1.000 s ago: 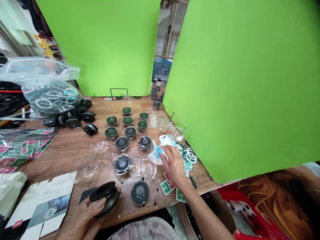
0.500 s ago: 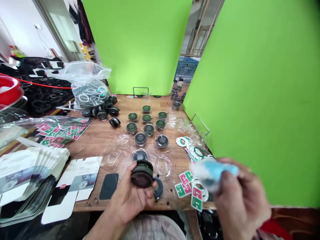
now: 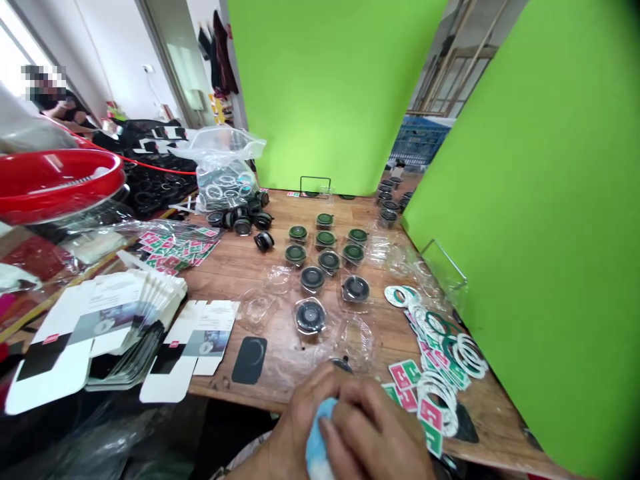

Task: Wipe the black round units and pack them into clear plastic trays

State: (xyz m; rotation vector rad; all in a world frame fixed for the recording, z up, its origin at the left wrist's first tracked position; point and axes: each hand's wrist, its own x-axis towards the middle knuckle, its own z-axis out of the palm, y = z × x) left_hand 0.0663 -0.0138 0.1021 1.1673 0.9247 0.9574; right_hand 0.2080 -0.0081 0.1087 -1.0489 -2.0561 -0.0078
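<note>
At the table's [image 3: 493, 420] near edge, the blue-and-white cloth [image 3: 320, 437], previously apart at right, now meets the left hand [image 3: 293, 420]. The right hand's [image 3: 373, 423] fingers grip it; the left's closure cannot be told. The black round device is hidden, so wiping appears likely but unconfirmed.

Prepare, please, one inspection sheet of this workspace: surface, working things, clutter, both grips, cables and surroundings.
Surface: wooden table, largely covered with items.
Job's things: blue-and-white cloth; black round pieces, several in clear plastic shells.
Clutter: red and green stickers and white rings overlapping at right; flat cartons at left.
Grips: right grip closed on the cloth; left grip beside it, contents hidden.
Cables: red cord-like strip at left; cannot confirm a cable.
Surroundings: green panels; red basin.
</note>
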